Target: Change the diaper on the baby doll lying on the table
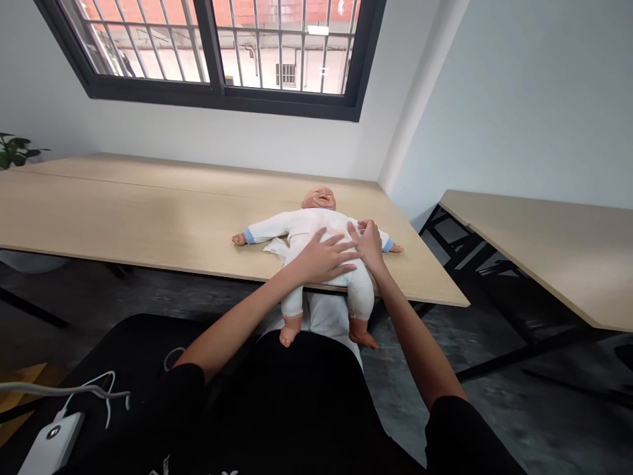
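Observation:
A baby doll (316,220) in a white outfit with blue cuffs lies on its back on the wooden table (188,227). Its head points towards the window, its arms are stretched out sideways, and its lower legs hang over the near edge. My left hand (324,258) rests on the doll's belly, open, fingers spread. On the doll's other side, my right hand (368,245) touches the outfit near the waist; its thumb is apart from its loosely bent fingers. A bit of white cloth (277,248) sticks out beside the doll's waist.
A second table (544,244) stands to the right, past a gap. Behind is a barred window (222,46); a plant (20,152) is at the far left. A white power bank (54,442) with cables lies at the lower left, on a black surface.

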{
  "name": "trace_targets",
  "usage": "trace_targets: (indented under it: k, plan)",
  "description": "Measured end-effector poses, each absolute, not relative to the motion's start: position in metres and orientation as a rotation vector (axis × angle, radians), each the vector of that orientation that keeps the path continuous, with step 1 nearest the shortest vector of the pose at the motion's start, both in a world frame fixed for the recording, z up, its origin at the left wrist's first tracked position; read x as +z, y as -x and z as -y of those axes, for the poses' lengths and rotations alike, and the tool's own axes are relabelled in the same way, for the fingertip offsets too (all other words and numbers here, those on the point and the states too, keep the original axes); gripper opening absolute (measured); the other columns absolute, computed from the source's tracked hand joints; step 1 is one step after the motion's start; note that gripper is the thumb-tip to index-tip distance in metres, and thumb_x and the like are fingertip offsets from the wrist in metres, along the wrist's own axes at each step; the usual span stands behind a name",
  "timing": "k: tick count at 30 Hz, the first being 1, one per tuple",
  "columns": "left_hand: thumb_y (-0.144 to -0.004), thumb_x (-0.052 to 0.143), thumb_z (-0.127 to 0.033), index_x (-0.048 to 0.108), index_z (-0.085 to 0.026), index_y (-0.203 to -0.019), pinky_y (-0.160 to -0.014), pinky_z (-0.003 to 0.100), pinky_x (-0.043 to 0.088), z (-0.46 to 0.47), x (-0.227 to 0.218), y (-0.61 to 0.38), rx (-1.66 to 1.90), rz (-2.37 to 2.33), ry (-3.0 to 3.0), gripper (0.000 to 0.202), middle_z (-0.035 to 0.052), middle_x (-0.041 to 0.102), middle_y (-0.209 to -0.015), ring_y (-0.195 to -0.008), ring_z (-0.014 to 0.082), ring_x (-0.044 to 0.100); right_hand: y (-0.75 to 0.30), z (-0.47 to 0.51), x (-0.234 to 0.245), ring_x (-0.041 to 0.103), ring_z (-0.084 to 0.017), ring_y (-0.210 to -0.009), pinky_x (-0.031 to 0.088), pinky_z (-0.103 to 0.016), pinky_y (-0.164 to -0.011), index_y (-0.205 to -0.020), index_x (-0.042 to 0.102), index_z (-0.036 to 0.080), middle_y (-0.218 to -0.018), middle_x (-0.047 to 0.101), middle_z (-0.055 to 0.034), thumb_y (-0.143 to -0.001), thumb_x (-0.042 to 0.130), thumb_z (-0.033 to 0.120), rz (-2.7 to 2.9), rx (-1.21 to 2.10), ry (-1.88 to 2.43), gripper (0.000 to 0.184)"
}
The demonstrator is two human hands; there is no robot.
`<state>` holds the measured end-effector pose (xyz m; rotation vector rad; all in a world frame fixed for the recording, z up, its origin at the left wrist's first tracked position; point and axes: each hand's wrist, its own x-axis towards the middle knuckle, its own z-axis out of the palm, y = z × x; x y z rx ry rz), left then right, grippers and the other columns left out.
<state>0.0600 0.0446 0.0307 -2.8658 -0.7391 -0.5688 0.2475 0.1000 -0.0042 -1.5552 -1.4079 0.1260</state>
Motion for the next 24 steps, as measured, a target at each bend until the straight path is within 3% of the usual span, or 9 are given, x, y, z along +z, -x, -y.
trace_targets:
  k: [5,12,18,24]
  plan:
    - [-0.107,0.033,-0.051,0.065,-0.03,-0.132,-0.124,0.055,0.017,-0.081,0.048,-0.08,-0.311,0.795,3.114,0.046,0.0011,0.061,-0.145,-0.143,0.0258,0.045,-0.29,-0.075,-0.023,0.06,-0.029,-0.104,0.043,-0.045,-0.1,-0.095,0.059,0.017,-0.104,0.067,-0.0154,-0.095,0.044,0.035,1.52,0.017,1.742,0.024]
    - [-0.104,0.033,-0.055,0.064,-0.033,-0.131,-0.124,0.061,-0.007,-0.117,0.056,-0.09,-0.117,0.921,3.216,0.046,-0.003,0.057,-0.148,-0.151,0.024,0.031,-0.324,-0.042,-0.043,0.053,-0.033,-0.117,0.039,-0.048,-0.105,-0.098,0.069,0.017,-0.111,0.065,-0.0156,-0.09,0.06,0.044,1.785,-0.011,1.788,0.03]
    - [-0.102,0.029,-0.058,0.063,-0.031,-0.132,-0.125,0.057,0.007,-0.137,0.057,-0.085,-0.13,0.978,3.284,0.052,0.0003,0.056,-0.15,-0.145,0.0229,0.04,-0.325,-0.042,-0.042,0.056,-0.031,-0.107,0.042,-0.047,-0.101,-0.081,0.058,0.019,-0.101,0.066,-0.0136,-0.089,0.054,0.037,1.767,0.03,1.717,0.019]
    - [-0.103,0.031,-0.053,0.065,-0.033,-0.129,-0.126,0.055,0.005,-0.148,0.045,-0.085,-0.204,0.948,3.308,0.047,-0.0022,0.055,-0.15,-0.148,0.0215,0.036,-0.324,-0.04,-0.04,0.058,-0.031,-0.101,0.045,-0.047,-0.098,-0.091,0.051,0.02,-0.098,0.067,-0.0136,-0.087,0.052,0.034,1.756,0.036,1.689,0.014]
